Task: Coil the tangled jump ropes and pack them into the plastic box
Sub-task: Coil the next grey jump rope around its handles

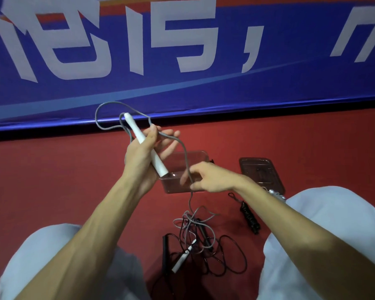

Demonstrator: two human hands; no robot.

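My left hand (145, 152) grips a white jump-rope handle (139, 135), held up and tilted, with grey rope (108, 103) looped above it. The grey rope runs down through my right hand (208, 176), which pinches it over the clear plastic box (195, 153). Below, the rope joins a tangle (195, 226) on the red floor with a black rope (232, 256), a second white handle (181, 259) and a black handle (165, 252).
The box lid (260, 172) lies flat to the right of the box. A black coiled cord (249, 215) rests beside it. A blue banner (182, 61) with white characters stands behind. My knees in light trousers flank the tangle.
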